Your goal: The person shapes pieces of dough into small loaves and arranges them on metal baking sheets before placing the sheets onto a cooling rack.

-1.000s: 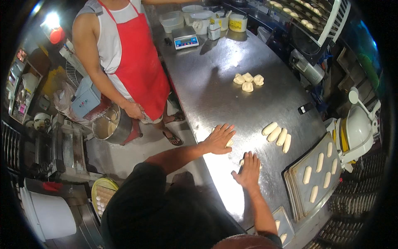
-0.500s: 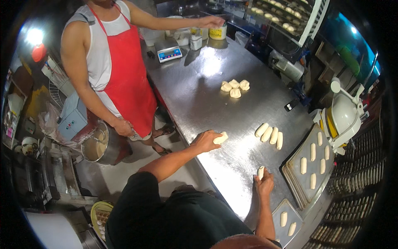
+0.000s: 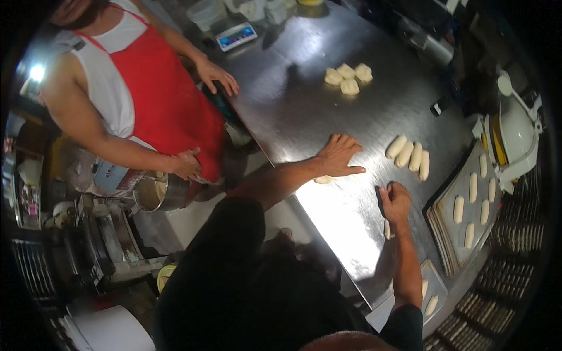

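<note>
My left hand (image 3: 341, 155) is open over the steel table, palm down with its fingers stretched out. A pale piece of dough (image 3: 323, 179) shows beneath its wrist, mostly covered. My right hand (image 3: 396, 203) is palm down farther right, thumb apart from the loosely bent fingers, with nothing visible in its grasp. Beside its wrist lies a rolled dough piece (image 3: 387, 229), partly hidden by the hand. Several dough rolls (image 3: 408, 155) lie side by side just beyond my right hand. Farther off, several rounded dough lumps (image 3: 349, 78) sit grouped together.
A person in a red apron (image 3: 161, 88) stands at the left, one hand at the table edge (image 3: 257, 143). Stacked baking trays (image 3: 446, 228) with dough rolls stand at right, near a white mixer (image 3: 518, 131). A digital scale (image 3: 236, 37) sits at the far end.
My left hand has let go of its dough and spread its fingers. My right hand has moved forward off its dough roll. The other person's outstretched arm has come down. The view has shifted.
</note>
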Motion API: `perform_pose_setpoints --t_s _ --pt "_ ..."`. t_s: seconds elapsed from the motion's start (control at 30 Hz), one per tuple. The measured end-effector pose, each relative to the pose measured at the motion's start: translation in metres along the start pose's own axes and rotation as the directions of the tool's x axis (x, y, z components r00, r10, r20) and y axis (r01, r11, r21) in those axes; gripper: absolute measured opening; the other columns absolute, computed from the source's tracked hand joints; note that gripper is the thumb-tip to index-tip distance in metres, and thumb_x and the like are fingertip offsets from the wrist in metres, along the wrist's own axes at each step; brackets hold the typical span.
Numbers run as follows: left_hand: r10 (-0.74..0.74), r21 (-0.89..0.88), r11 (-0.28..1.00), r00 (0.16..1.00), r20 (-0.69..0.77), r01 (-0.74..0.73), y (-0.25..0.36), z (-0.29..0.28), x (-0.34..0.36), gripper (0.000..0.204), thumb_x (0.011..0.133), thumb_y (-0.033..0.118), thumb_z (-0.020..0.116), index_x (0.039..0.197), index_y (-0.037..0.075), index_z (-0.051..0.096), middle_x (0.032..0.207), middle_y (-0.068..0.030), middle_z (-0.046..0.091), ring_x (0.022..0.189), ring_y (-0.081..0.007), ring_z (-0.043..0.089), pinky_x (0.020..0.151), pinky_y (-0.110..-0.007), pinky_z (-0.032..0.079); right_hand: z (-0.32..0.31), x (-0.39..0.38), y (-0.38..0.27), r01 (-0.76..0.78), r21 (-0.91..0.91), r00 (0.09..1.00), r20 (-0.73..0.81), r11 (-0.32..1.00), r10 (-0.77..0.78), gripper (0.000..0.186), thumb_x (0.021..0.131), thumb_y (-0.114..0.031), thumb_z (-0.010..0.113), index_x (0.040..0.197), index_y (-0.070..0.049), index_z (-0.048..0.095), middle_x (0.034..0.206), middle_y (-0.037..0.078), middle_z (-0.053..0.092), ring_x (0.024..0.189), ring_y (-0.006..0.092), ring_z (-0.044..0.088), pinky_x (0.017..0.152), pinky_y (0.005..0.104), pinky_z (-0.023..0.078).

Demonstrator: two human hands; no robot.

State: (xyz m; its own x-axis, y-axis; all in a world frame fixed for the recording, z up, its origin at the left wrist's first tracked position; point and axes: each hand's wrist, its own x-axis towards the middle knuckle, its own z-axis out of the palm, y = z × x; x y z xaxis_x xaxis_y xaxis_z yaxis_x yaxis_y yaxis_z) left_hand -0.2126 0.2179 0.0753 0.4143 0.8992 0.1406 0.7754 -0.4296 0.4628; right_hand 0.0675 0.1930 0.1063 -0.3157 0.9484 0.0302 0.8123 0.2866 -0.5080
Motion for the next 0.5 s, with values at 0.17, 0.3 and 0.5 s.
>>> perform_pose_setpoints --t_s 0.17,0.3,0.5 --pt "0.054 0.227 0.970 0.990 0.129 -0.082 0.009 -0.029 0.001 0.074 0.098 0.068 0.052 0.138 0.007 0.061 0.142 -0.0156 0.055 0.141 -0.0312 0.040 0.120 -0.055 0.021 -0.001 -0.025 0.035 0.219 -0.206 0.956 -0.152 0.954 -0.252 0.045 0.094 -0.038 0.068 0.119 -0.001 0.067 0.111 0.021 0.065 0.109 0.0392 0.059 0.103 0.0548 0.041" --pt "0.187 0.328 0.936 0.971 -0.146 -0.131 0.016 0.033 -0.023 0.068 0.098 0.065 0.054 0.138 0.011 0.063 0.147 -0.0155 0.054 0.146 -0.0332 0.038 0.121 -0.064 0.017 0.014 -0.059 0.054 0.163 -0.408 0.939 -0.216 0.898 -0.269 0.059 0.096 -0.047 0.061 0.133 -0.001 0.063 0.130 0.022 0.061 0.121 0.0434 0.053 0.115 0.0583 0.033" --pt "0.036 0.057 0.997 0.982 0.184 -0.048 -0.012 -0.002 -0.002 0.071 0.097 0.070 0.056 0.138 0.013 0.063 0.152 -0.0118 0.049 0.143 -0.0334 0.041 0.120 -0.057 0.025 -0.005 -0.016 0.029 0.136 -0.075 0.985 0.113 0.988 -0.127 0.063 0.097 -0.049 0.065 0.140 -0.004 0.061 0.143 0.021 0.056 0.135 0.0382 0.049 0.117 0.0487 0.036"
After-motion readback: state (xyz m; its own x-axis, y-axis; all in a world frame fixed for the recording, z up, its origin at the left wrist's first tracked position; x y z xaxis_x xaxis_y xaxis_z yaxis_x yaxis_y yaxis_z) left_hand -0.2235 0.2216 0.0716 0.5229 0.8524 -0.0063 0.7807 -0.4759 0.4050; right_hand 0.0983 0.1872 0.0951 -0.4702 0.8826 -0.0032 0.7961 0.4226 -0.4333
